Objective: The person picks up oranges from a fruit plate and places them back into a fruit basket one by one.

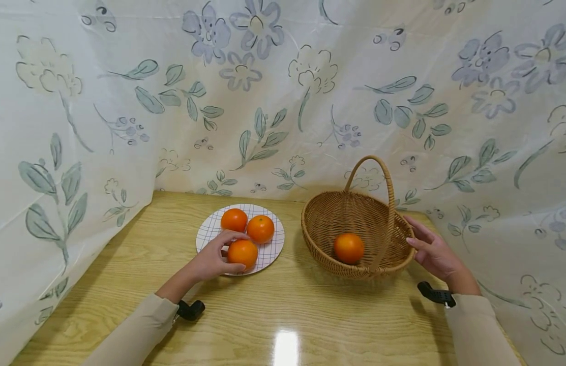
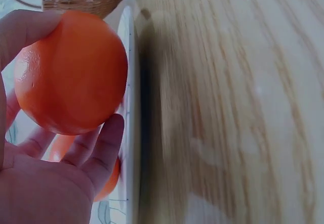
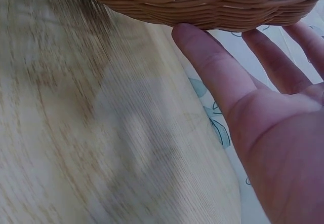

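Observation:
My left hand [image 1: 217, 256] curls its thumb and fingers round an orange [image 1: 243, 255] at the near side of a white checked plate [image 1: 205, 235]. In the left wrist view that orange [image 2: 76, 74] sits between the thumb and the fingers. Two more oranges, one at the back left [image 1: 234, 220] and one at the right [image 1: 261, 229], lie on the plate. On the right, a wicker basket [image 1: 326, 213] with a tall handle holds one orange [image 1: 349, 248]. My right hand [image 1: 436, 251] touches the basket's right side with extended thumb and fingers, also seen against the wicker [image 3: 212, 3] in the right wrist view.
Everything stands on a wood-grain table [image 1: 246, 315]. Behind it and along both sides hangs a floral cloth [image 1: 264, 101]. The basket's arched handle [image 1: 389, 203] rises above its rim, and a strip of table separates plate and basket.

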Tool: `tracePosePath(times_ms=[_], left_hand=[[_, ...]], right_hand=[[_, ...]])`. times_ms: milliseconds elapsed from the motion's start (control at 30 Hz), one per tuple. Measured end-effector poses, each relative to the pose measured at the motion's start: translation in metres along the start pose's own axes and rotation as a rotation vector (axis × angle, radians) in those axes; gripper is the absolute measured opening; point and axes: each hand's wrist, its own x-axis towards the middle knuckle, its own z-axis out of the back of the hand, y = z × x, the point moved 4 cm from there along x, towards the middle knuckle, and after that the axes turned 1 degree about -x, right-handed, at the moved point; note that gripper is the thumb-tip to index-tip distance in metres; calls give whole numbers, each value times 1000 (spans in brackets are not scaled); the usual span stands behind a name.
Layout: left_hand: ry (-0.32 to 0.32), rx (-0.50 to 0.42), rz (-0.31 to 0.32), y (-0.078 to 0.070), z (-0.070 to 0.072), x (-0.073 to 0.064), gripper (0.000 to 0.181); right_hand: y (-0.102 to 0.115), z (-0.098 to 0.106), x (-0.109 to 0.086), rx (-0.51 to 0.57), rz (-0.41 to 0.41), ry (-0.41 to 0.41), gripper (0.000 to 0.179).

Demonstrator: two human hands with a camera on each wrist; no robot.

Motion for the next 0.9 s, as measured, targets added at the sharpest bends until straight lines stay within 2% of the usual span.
tracePosePath(times_ms=[233,367,533,900], left_hand=[[-24,-12,-18,-4,0,0,62],[-48,-14,-51,-13,0,1,63],[-68,-33,-63,-27,2,3,64],[-75,-153,-104,-52,3,21,66]], right_hand=[[-2,3,1,8,3,38,69],[-3,3,1,24,18,70,70],[-2,4,1,22,13,83,70],[-2,5,0,-31,-24,52,70]])
